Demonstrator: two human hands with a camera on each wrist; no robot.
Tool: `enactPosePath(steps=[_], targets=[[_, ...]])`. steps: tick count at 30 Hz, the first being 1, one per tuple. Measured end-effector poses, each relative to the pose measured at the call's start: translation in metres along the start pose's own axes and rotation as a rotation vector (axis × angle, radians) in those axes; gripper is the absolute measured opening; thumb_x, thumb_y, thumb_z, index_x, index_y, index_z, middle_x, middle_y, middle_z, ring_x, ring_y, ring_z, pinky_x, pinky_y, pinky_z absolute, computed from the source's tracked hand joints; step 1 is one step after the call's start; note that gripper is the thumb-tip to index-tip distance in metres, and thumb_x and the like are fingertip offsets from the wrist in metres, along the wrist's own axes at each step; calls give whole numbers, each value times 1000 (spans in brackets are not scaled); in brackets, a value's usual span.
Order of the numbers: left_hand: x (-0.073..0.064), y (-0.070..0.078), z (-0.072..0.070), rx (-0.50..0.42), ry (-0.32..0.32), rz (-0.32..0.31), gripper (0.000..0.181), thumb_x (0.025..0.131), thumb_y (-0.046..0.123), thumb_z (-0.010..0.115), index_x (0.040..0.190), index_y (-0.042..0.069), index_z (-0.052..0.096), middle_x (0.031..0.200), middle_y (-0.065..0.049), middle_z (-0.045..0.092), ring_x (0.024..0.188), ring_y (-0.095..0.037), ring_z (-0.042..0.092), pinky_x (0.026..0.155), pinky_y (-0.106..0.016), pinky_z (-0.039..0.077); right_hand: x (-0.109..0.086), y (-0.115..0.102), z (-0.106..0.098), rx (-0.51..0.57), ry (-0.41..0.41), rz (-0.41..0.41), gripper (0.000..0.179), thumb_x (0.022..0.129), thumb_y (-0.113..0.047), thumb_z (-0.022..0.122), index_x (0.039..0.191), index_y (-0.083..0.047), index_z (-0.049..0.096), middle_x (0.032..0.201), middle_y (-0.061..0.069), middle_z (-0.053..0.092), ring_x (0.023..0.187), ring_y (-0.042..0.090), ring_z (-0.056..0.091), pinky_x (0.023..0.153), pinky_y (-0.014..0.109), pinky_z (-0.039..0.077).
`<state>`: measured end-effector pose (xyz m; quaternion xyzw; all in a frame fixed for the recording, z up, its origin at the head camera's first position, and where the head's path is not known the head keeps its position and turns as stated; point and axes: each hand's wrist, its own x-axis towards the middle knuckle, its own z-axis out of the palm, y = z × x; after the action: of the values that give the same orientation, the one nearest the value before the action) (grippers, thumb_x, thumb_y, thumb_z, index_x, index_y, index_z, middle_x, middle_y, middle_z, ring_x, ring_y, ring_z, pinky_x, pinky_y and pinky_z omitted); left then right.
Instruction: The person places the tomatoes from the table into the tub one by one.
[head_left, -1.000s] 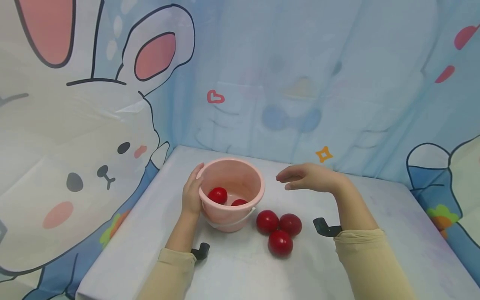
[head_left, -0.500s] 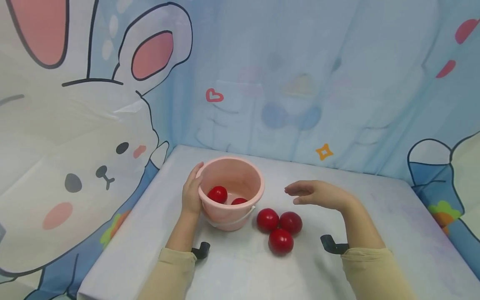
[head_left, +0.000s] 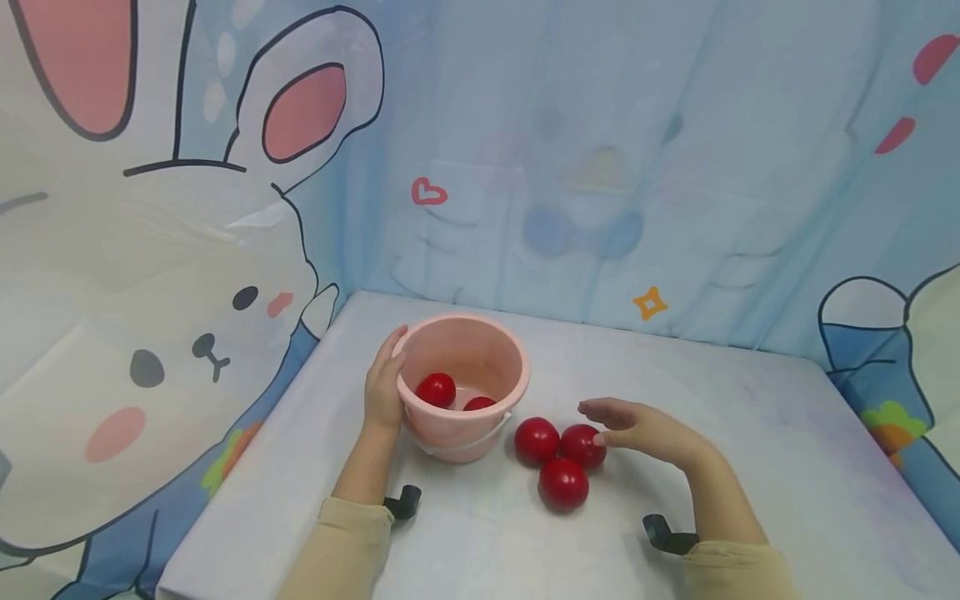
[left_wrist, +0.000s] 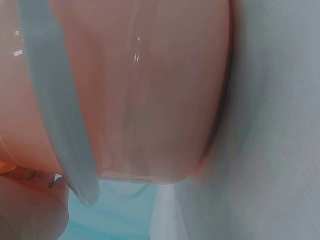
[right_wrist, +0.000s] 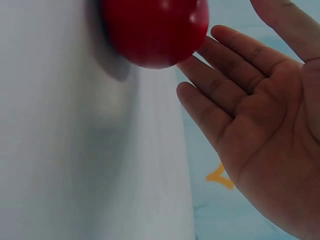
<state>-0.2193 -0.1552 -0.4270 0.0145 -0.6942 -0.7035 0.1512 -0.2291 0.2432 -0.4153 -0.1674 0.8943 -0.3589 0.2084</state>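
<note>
A pink bucket [head_left: 459,433] stands on the white table with two glossy red balls visible inside, one of them a red ball [head_left: 437,390]. My left hand [head_left: 383,387] holds the bucket's left side at the rim; the left wrist view shows the bucket wall and its pale handle [left_wrist: 60,100] up close. Right of the bucket, three more red balls sit together: a left ball [head_left: 536,441], a front ball [head_left: 563,485] and a right ball [head_left: 582,447]. My right hand [head_left: 648,432] hovers just beside the right ball, fingers extended and thumb apart, its thumb overlapping that ball in the head view.
The white table [head_left: 480,550] ends at a blue cartoon curtain [head_left: 600,125] behind. A large rabbit print covers the curtain on the left. Each wrist wears a black camera mount, such as the right mount [head_left: 667,537].
My right hand has come down and slightly right, from above the table beside the bucket to the right red ball. The left hand, bucket and balls stay put.
</note>
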Motion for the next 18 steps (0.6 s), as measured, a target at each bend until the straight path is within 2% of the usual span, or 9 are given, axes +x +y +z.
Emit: enactPosePath(steps=[6,18], targets=[[1,-1,0,8,1,-1,44,98,46,42,142,47,44,148,20,46,142,-10,38,115,-51,37,4,13,13,40,44,52,70,81,-47,75,143,-26,51,147,5,53,139,33,45,105,57,45],[1,-3,0,18,6,10,43,98,48,42,140,49,44,148,21,47,140,-8,40,114,-50,39,7,24,27,16,86,88,73,75,-51,79,141,-30,53,145,6,53,137,35,44,101,63,45]])
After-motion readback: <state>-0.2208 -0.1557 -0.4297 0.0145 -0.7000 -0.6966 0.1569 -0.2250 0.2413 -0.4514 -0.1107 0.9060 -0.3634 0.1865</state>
